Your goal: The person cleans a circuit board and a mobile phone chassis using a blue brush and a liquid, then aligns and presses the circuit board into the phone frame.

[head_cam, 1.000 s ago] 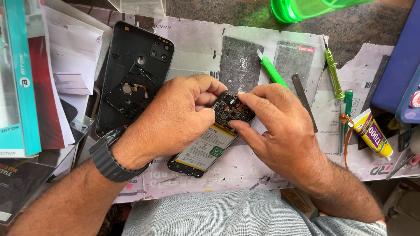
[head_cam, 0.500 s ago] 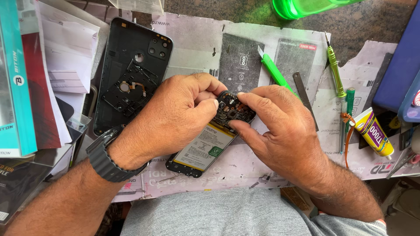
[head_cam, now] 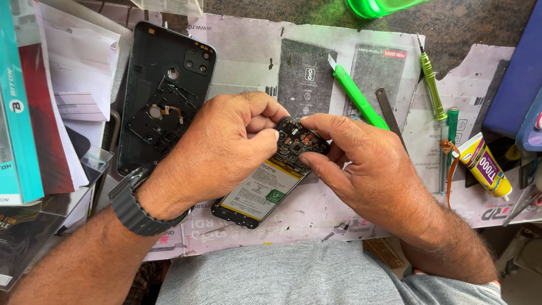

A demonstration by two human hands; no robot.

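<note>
The opened phone lies face down on the surface, just right of the detached black back cover. The left hand pinches its upper edge with curled fingers; the right hand grips the circuit-board end between thumb and forefinger

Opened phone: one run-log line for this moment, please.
left hand: pinching top of opened phone | right hand: gripping its top edge | back cover: lying apart, left | green knife: untouched
</note>
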